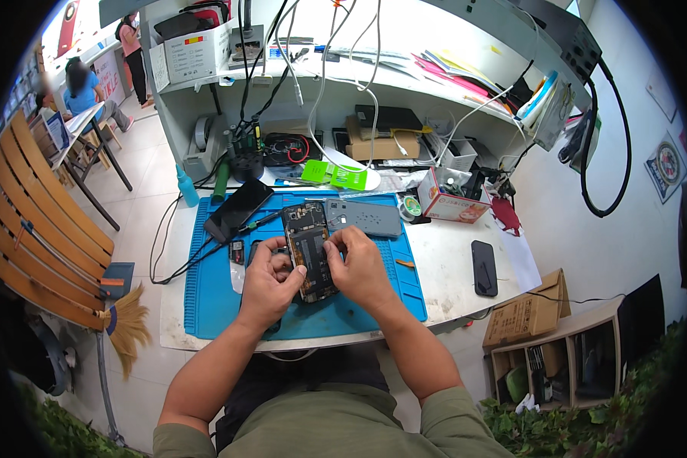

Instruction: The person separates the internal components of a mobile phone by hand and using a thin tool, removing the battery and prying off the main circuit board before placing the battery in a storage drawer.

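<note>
Cluttered and white, the workbench (450, 267) carries a blue work mat (214, 298) across its middle. At far left a broom (126, 324) leans by a wooden bench (38, 221). A black tool holder (246, 162) behind the mat stands packed with upright tools. On the mat the left hand (269, 284) grips the left edge of an opened phone (308, 246), its insides facing up, while the right hand (359, 267) pinches at the phone's right side. Just behind lies a grey back cover (366, 217). Farther right sit a white and red carton (452, 202), contents unclear, and a black phone (484, 267). Below, a cardboard box (525, 311) rests on a wooden cubby shelf (565, 359) holding small items too dim to tell.
</note>
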The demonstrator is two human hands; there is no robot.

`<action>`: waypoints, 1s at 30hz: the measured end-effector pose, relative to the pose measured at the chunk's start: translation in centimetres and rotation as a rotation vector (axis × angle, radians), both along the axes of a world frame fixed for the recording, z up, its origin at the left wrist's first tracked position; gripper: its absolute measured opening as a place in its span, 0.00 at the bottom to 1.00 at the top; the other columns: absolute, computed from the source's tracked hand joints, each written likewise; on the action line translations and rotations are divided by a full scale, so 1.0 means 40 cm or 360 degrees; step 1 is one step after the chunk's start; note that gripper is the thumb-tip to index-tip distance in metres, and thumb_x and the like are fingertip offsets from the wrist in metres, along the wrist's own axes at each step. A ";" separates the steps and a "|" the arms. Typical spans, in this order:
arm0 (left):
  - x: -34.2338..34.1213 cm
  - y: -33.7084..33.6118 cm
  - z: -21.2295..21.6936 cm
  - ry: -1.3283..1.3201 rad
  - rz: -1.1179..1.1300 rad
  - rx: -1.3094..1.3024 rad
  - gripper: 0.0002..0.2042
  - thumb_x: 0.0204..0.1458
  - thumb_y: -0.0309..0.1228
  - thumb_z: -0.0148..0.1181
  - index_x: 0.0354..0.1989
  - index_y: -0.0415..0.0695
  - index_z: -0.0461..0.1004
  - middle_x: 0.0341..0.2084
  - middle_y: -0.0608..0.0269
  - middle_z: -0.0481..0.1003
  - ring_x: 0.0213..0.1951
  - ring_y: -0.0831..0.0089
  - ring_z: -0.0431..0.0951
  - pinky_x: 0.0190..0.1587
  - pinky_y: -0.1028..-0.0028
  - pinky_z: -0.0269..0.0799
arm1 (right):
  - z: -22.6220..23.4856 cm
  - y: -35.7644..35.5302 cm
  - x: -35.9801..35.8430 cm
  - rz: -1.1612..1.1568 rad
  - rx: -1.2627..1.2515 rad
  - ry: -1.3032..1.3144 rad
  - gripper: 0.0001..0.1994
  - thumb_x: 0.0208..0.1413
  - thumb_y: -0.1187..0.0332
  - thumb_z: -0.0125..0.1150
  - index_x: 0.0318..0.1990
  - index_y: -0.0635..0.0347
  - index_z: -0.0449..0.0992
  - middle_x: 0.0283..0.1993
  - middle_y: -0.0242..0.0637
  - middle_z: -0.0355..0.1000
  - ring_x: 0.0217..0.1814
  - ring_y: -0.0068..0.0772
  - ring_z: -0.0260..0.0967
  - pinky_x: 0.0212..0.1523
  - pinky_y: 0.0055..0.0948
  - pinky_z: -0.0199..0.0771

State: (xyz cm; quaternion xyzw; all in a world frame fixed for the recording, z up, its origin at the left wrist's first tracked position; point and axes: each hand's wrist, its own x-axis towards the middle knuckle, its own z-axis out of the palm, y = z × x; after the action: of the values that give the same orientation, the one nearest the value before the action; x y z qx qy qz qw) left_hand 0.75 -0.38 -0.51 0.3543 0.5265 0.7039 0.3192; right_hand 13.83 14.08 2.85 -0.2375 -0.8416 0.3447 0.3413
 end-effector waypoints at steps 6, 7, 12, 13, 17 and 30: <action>0.000 0.002 0.003 -0.0029 -0.0007 0.0019 0.26 0.62 0.17 0.62 0.66 0.35 0.59 0.43 0.53 0.83 0.39 0.80 0.83 0.41 0.81 0.78 | -0.046 0.052 0.006 0.0193 -0.0503 0.0037 0.09 0.67 0.69 0.65 0.42 0.67 0.79 0.36 0.39 0.77 0.33 0.28 0.70 0.36 0.32 0.72; 0.000 0.002 0.004 -0.0028 -0.0008 0.0018 0.26 0.62 0.17 0.62 0.66 0.35 0.59 0.43 0.53 0.83 0.39 0.80 0.83 0.41 0.81 0.78 | -0.053 0.059 0.004 0.0241 -0.0585 0.0067 0.09 0.68 0.68 0.65 0.43 0.67 0.79 0.36 0.37 0.77 0.33 0.25 0.69 0.36 0.32 0.72; -0.005 -0.002 0.002 -0.0049 -0.0019 0.0027 0.26 0.62 0.17 0.63 0.66 0.35 0.59 0.43 0.52 0.83 0.40 0.79 0.83 0.42 0.81 0.78 | -0.042 0.072 0.018 0.0399 -0.1002 0.0106 0.10 0.71 0.65 0.64 0.44 0.65 0.79 0.37 0.30 0.77 0.33 0.17 0.65 0.34 0.26 0.69; -0.004 -0.001 0.003 -0.0060 -0.0029 0.0032 0.26 0.62 0.18 0.63 0.66 0.35 0.59 0.43 0.52 0.83 0.40 0.79 0.83 0.42 0.81 0.79 | -0.048 0.078 0.020 0.0415 -0.1070 0.0112 0.10 0.72 0.65 0.64 0.44 0.65 0.79 0.37 0.30 0.77 0.33 0.17 0.65 0.34 0.24 0.69; -0.002 -0.001 0.009 -0.0087 -0.0048 0.0034 0.26 0.62 0.18 0.64 0.66 0.35 0.60 0.43 0.53 0.83 0.41 0.78 0.83 0.43 0.80 0.79 | -0.045 0.089 0.034 0.0485 -0.1329 0.0145 0.11 0.72 0.63 0.64 0.45 0.65 0.79 0.38 0.30 0.78 0.29 0.13 0.62 0.30 0.22 0.66; 0.000 0.003 -0.002 -0.0013 -0.0003 0.0003 0.25 0.62 0.17 0.62 0.66 0.36 0.59 0.42 0.55 0.82 0.38 0.81 0.82 0.41 0.81 0.77 | 0.017 0.016 0.013 0.0014 -0.0038 0.0101 0.11 0.56 0.67 0.77 0.38 0.68 0.86 0.35 0.47 0.83 0.31 0.37 0.80 0.33 0.34 0.78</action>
State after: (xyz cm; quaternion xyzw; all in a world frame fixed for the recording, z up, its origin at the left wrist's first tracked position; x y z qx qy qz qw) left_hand 0.75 -0.26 -0.60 0.3520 0.5242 0.7056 0.3216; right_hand 14.36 14.72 3.52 -0.2269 -0.8272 0.3635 0.3633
